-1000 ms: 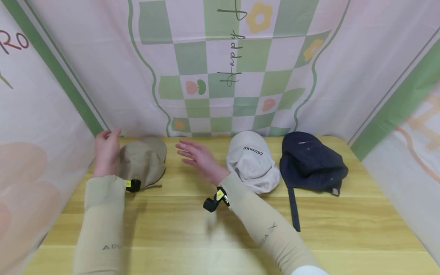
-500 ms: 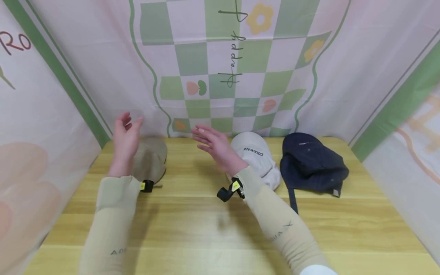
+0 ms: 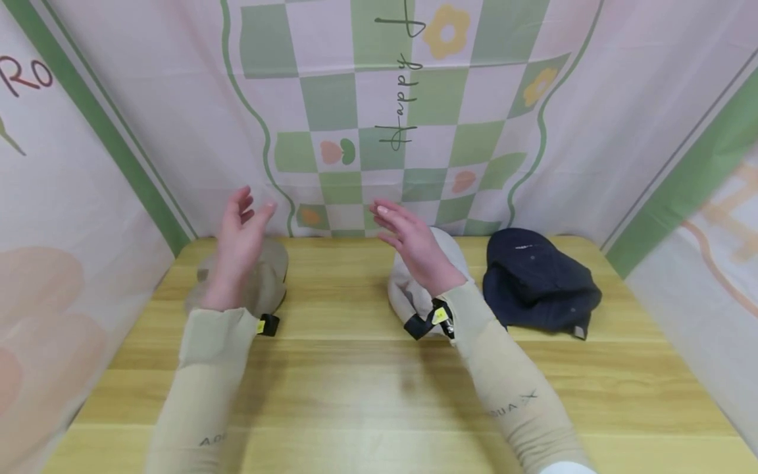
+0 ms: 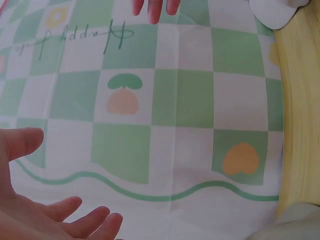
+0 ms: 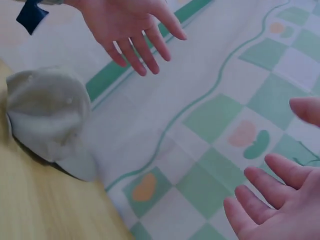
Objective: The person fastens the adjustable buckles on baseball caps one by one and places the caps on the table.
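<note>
My left hand is raised over the khaki cap, fingers loosely spread, holding nothing. In the right wrist view that khaki cap rests on the table below and left of the left hand. My right hand hovers above the white cap, palm turned inward and fingers extended, with nothing in it. It hides much of that cap and its lettering. To the right lies the navy cap, whose strap is mostly covered by the right sleeve.
The caps stand in a row along the back of the wooden table. Right behind it hangs a checkered green and white curtain, with more printed cloth at both sides. A small black wrist camera sits below the right hand.
Both hands have moved right. The left hand has risen from beside the khaki cap to above it; the right has gone from left of the white cap to over it. The caps stay put.
</note>
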A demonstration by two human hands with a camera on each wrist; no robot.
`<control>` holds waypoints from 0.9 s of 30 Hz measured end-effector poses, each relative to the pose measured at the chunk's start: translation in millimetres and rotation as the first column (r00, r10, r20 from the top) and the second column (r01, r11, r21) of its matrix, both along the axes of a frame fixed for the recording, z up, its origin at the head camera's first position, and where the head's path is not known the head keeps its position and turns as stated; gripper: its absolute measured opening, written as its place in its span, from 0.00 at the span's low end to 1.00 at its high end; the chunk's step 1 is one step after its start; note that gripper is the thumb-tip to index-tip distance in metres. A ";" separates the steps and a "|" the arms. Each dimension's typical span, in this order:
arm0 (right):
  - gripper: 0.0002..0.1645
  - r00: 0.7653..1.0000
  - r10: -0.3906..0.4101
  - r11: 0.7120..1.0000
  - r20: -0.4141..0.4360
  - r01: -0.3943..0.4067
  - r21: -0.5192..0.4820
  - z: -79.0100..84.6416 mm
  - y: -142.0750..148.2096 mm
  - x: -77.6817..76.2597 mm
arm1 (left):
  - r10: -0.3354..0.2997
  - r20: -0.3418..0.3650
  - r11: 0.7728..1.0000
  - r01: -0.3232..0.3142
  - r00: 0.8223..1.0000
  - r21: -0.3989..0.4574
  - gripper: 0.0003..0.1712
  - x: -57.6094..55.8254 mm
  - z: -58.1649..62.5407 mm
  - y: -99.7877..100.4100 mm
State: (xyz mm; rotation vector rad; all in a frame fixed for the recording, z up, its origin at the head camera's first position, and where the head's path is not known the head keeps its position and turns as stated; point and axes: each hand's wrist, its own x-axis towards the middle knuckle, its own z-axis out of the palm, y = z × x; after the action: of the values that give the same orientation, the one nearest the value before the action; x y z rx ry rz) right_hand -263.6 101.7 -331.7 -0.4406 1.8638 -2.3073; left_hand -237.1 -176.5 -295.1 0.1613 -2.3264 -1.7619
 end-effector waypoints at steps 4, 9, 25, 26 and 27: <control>0.34 1.000 -0.004 0.999 -0.002 0.004 0.042 2.4 12.8 1.5 | -0.022 -0.017 1.000 0.021 1.000 -0.016 0.45 1.4 -2.4 4.9; 0.37 0.998 -0.062 0.993 0.014 0.060 0.101 5.4 25.4 4.5 | -0.043 -0.028 0.999 0.043 0.999 -0.008 0.44 1.7 -7.1 12.7; 0.36 0.973 -0.225 0.954 0.049 0.210 0.213 -3.4 55.8 7.4 | -0.171 0.043 0.984 0.173 0.984 -0.050 0.43 -6.5 -42.6 45.3; 0.37 0.973 -0.226 0.953 0.045 0.211 0.218 -3.8 57.3 7.8 | -0.182 0.048 0.981 0.184 0.982 -0.053 0.43 -7.7 -46.3 46.8; 0.37 0.973 -0.227 0.951 0.039 0.213 0.224 -4.2 58.8 8.2 | -0.192 0.049 0.979 0.194 0.980 -0.057 0.43 -9.5 -50.6 47.9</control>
State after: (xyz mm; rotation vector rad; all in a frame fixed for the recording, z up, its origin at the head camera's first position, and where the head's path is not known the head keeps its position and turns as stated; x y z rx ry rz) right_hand -255.4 160.5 -335.9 -0.1346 2.2018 -2.1772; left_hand -246.6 -128.6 -345.7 -0.0387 -2.4980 -1.7863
